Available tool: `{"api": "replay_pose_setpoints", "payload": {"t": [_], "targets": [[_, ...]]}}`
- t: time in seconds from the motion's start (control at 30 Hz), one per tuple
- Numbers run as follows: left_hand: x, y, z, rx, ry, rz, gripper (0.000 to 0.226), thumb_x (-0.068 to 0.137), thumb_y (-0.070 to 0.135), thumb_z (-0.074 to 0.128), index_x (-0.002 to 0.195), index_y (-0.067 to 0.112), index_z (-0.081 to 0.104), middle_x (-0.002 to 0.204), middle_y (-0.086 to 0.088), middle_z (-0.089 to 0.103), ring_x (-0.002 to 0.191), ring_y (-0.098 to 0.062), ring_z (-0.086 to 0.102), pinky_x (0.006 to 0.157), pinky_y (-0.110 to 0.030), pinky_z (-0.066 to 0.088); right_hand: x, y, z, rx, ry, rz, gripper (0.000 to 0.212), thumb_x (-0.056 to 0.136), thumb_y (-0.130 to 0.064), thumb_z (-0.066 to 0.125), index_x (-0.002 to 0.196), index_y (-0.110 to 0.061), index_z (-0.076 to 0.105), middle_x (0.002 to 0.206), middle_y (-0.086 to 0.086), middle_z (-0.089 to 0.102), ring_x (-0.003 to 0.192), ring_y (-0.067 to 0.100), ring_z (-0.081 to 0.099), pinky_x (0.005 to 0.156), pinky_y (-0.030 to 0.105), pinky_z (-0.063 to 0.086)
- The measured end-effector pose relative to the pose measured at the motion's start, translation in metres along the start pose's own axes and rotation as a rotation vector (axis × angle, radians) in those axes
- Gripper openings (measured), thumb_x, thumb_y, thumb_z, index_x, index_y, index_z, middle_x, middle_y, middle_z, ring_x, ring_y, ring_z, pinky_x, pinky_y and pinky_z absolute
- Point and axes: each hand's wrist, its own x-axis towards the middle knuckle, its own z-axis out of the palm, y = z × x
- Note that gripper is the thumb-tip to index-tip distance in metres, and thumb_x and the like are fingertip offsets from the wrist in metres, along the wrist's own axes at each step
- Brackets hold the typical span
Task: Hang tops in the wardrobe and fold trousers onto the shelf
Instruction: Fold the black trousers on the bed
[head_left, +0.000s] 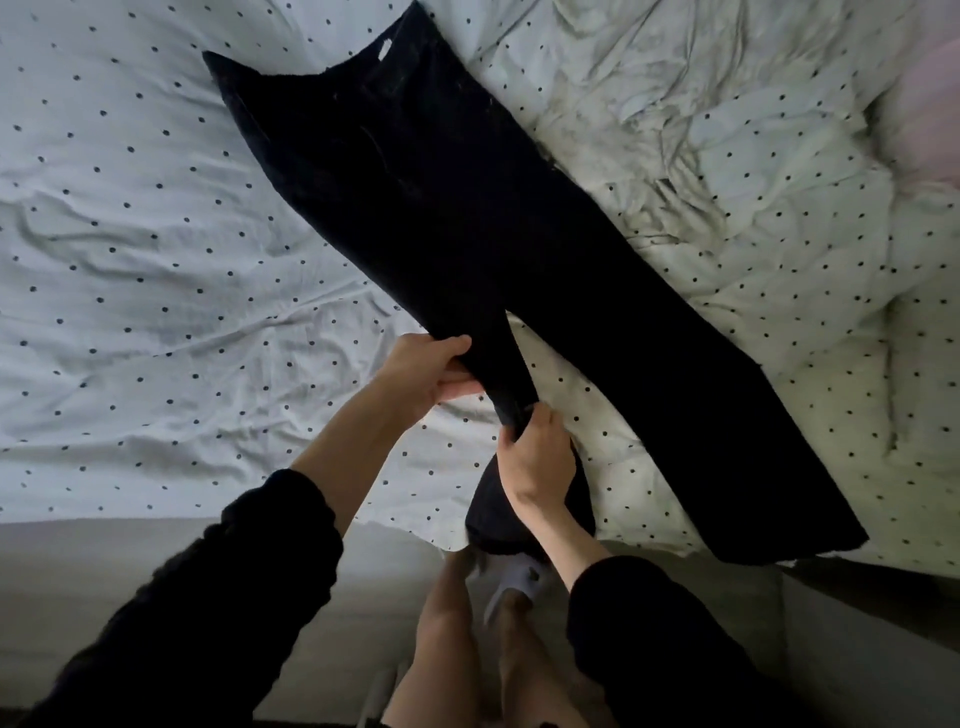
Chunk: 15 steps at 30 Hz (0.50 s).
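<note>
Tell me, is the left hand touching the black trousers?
Touching. In the head view the left hand grips one leg of the black trousers, thumb on top and fingers curled beneath the cloth, with no gap between them.

Black sleeves (249, 561), bare forearms, perhaps white shoes (511, 582).

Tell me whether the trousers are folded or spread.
Mostly spread: the trousers lie full length on the bed, one leg flat, the other bunched in both hands.
</note>
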Motion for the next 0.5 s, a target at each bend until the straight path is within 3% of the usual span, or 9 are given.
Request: {"api": "replay_pose_setpoints", "payload": {"t": [0.1,0.23,0.33,0.5], "targets": [[0.003,0.006,0.01,-0.019,-0.012,-0.005,0.023,0.094,0.002,0.051,0.112,-0.012,0.055,0.1,-0.027,0.066,0.084,-0.029,0.069,0.065,-0.029,0.06,0.007,0.018,-0.022,-0.131,0.051,-0.023,0.033,0.092,-0.029,0.054,0.116,-0.006,0.057,0.117,0.011,0.053,0.111,0.03,0.05,0.086,0.043,0.043],[0.013,0.013,0.041,-0.021,-0.02,-0.05,0.011,0.094,0.003,0.052,0.096,-0.007,0.057,0.087,-0.023,0.066,0.075,-0.028,0.068,0.061,-0.031,0.06,0.01,0.038,-0.046,-0.263,0.039,0.14,0.032,0.094,-0.031,0.05,0.119,-0.012,0.055,0.119,0.007,0.049,0.115,0.026,0.045,0.088,0.042,0.041],[0.018,0.017,0.062,-0.023,-0.062,-0.064,0.008,0.094,0.001,0.052,0.095,-0.006,0.056,0.086,-0.023,0.065,0.077,-0.028,0.067,0.061,-0.032,0.06,0.014,0.045,-0.061,-0.211,0.041,0.263,0.029,0.093,-0.029,0.05,0.117,-0.013,0.055,0.119,0.007,0.048,0.114,0.028,0.045,0.088,0.045,0.04],[0.03,0.044,0.087,-0.089,-0.095,-0.037,0.011,0.093,-0.003,0.05,0.099,-0.011,0.055,0.09,-0.024,0.062,0.079,-0.029,0.065,0.081,-0.039,0.054,0.054,0.058,-0.118,-0.134,-0.068,0.161,0.037,0.094,-0.02,0.048,0.13,-0.012,0.053,0.125,0.009,0.055,0.114,0.031,0.054,0.095,0.044,0.044]]}}
